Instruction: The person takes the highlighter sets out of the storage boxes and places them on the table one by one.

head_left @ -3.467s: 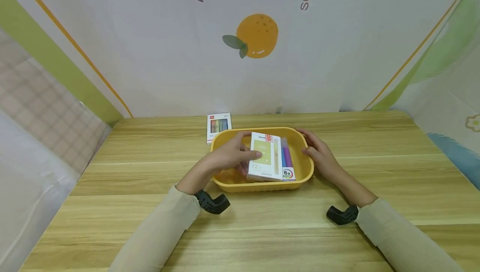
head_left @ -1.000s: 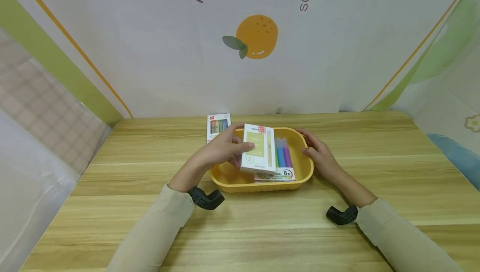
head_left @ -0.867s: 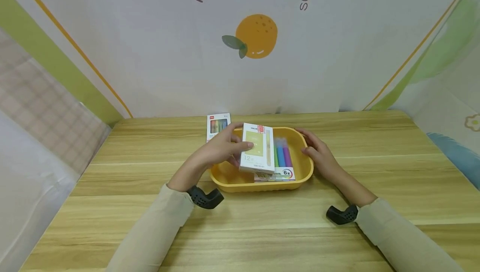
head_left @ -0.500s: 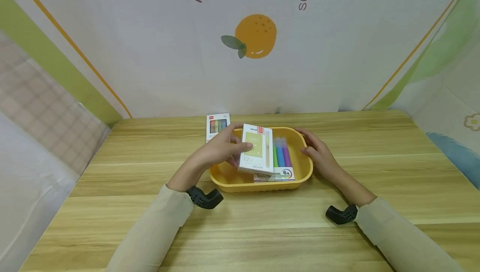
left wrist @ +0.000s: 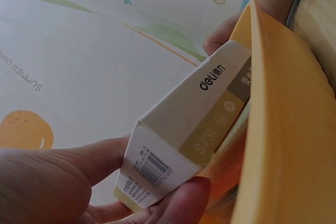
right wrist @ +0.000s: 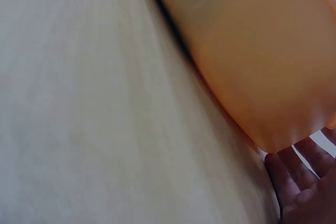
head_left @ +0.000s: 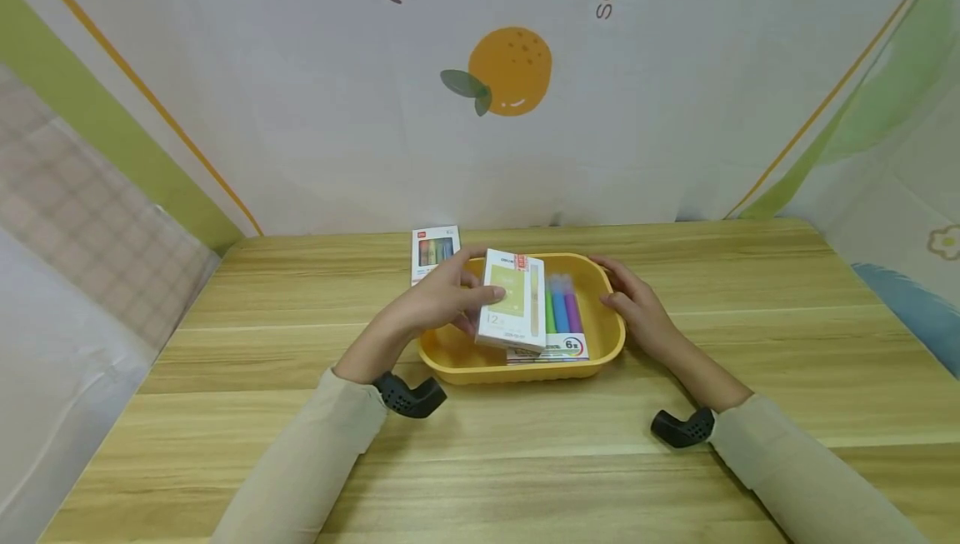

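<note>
My left hand (head_left: 438, 302) holds a white and yellow-green highlighter box (head_left: 512, 301) by its left side, thumb on its front face. The box tilts above a yellow plastic basket (head_left: 517, 374). In the left wrist view the box's end, with a barcode (left wrist: 152, 169), lies between thumb and fingers. Inside the basket, partly covered by the box, is a pack of colored markers (head_left: 564, 319) labelled 6. My right hand (head_left: 641, 311) grips the basket's right rim, thumb at the inner side; in the right wrist view its fingers (right wrist: 299, 171) reach along the outer wall.
Behind the basket's left end, a white box of colored pens (head_left: 435, 252) lies on the wooden table (head_left: 525, 461), partly hidden by the left hand and rim. A printed cloth (head_left: 337, 111) hangs along the table's back edge.
Since the earliest frame, the left hand has lifted the highlighter box up and leftward, uncovering more of the markers. Over the last second it has barely moved; the right hand stays at the rim.
</note>
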Demonstrator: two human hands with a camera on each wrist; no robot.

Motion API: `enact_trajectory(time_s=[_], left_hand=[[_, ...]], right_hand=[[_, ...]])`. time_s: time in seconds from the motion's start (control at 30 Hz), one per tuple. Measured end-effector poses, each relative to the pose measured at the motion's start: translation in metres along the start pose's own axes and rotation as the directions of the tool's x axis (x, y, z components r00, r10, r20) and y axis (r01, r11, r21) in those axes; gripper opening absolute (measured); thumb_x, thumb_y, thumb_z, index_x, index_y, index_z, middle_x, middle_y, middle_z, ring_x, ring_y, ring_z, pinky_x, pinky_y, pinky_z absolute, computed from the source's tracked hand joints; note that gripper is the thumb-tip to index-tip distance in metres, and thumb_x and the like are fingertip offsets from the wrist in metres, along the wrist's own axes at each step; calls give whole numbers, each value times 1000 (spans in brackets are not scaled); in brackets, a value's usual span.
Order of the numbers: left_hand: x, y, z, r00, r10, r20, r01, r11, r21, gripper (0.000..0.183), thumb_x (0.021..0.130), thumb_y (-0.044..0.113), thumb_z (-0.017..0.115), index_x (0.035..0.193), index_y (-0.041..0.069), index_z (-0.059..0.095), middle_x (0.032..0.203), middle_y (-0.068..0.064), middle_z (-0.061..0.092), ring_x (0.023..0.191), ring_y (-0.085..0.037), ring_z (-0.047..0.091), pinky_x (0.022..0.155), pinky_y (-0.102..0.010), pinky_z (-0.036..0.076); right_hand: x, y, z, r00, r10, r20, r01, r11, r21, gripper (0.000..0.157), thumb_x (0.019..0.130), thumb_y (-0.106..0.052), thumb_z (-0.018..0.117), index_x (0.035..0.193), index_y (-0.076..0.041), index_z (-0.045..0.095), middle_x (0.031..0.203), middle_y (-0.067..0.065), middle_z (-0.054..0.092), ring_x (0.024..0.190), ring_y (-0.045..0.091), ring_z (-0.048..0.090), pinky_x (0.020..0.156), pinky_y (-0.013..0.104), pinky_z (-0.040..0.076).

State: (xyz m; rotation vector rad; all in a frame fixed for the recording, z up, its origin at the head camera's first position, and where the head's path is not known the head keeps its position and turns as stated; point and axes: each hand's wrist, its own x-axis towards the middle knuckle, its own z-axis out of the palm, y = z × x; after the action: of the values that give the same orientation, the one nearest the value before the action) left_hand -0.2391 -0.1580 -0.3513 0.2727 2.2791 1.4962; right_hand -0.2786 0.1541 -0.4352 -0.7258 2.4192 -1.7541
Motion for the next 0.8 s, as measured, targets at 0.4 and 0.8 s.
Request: enact_trajectory(time_s=[0.4,0.8], left_hand=[[1,-1,1,1000,-13,-9,13,1000,1,82,98,26,67,161,17,16,96,-13,64,59,-22,61,62,-40,61],[3,-5,0,1000,-5,-2,5,1000,7,82,98,27,67,161,15,16,94,-12,62,60,-21,61,63,-40,61]], right_hand=[[0,2,-1,1000,15,5,-15,1000,-6,57,97,-5,42,154,-5,37,155,25,42,139,44,45,94,8,47],[0,2,-1,1000,4,7,-4,1000,-9,57,97,-4,42,154,-5,37,156,24,42,140,44,45,96,7,46]])
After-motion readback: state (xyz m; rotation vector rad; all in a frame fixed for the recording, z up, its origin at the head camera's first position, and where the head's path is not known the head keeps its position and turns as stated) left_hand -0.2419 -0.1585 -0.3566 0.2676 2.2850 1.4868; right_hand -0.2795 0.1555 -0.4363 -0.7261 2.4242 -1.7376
